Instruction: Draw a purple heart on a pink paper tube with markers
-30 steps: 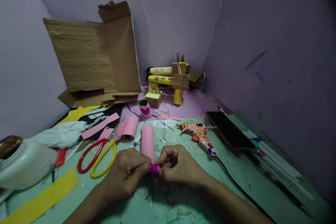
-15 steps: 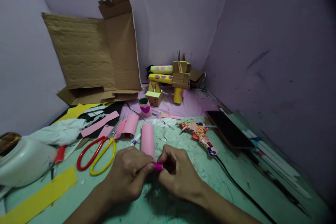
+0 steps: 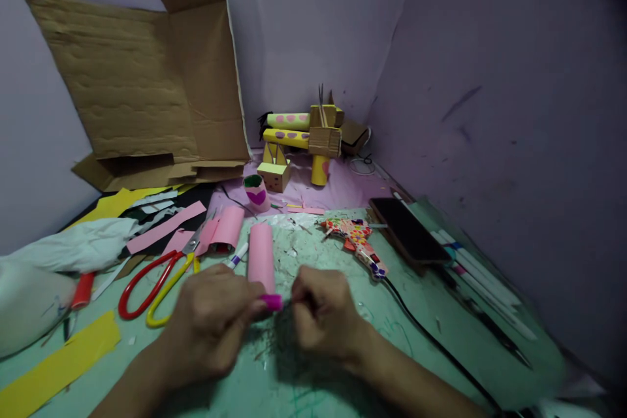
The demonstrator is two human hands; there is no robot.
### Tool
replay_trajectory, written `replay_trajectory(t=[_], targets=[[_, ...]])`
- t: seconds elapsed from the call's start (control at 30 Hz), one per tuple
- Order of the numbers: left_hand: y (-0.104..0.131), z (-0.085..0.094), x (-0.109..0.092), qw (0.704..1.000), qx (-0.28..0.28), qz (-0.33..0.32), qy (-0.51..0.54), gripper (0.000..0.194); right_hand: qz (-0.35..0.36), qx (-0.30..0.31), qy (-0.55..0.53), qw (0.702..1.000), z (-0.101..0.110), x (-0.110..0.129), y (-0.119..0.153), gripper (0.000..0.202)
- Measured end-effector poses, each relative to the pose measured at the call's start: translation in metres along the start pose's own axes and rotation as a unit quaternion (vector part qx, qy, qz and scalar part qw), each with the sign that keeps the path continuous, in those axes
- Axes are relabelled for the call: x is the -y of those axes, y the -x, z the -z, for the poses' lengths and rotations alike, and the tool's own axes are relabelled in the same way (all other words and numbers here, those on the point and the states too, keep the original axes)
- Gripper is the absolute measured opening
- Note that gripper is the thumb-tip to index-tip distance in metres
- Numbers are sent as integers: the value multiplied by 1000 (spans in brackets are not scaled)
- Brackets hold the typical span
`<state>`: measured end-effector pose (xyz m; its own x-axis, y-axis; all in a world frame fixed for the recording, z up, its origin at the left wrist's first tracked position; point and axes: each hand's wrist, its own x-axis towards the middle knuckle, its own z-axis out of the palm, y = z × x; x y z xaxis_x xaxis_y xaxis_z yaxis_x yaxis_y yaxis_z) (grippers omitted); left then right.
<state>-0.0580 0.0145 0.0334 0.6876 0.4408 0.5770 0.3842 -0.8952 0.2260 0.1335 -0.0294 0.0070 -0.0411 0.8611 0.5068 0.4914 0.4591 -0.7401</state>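
Observation:
My left hand [image 3: 208,323] is closed, thumb and fingers pinching a small magenta cylinder [image 3: 272,302]. One end of it sticks out to the right; the rest is hidden, so whether it is a marker or its cap is unclear. Close by on the right, apart from the cylinder, my right hand [image 3: 326,313] has its fingers curled in a pinch. What it holds, if anything, cannot be seen. Just behind the left hand stands a pink paper-covered tube [image 3: 261,255]. A white marker with a purple band [image 3: 238,255] shows beside that tube.
Scissors [image 3: 164,287] with red and yellow handles lie left. A patterned glue gun [image 3: 357,241] trails its cord to the right front. A phone [image 3: 411,228] and several markers [image 3: 484,281] line the right side. Behind are cardboard [image 3: 132,91] and a yellow spotted giraffe-like model [image 3: 321,137].
My hands have drawn apart; the right one no longer touches the magenta cylinder, which stays in my left hand. The whole scene has shifted left as the camera turned.

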Motion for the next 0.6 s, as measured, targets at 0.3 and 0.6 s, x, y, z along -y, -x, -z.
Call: replay_trajectory(t=[0.3, 0.6], targets=[[-8, -8, -3, 947, 51, 249, 198, 39, -63, -81, -145, 984, -6, 10, -9, 10], [-1, -17, 1, 917, 70, 303, 252, 40, -37, -32, -138, 989, 0, 5, -5, 8]])
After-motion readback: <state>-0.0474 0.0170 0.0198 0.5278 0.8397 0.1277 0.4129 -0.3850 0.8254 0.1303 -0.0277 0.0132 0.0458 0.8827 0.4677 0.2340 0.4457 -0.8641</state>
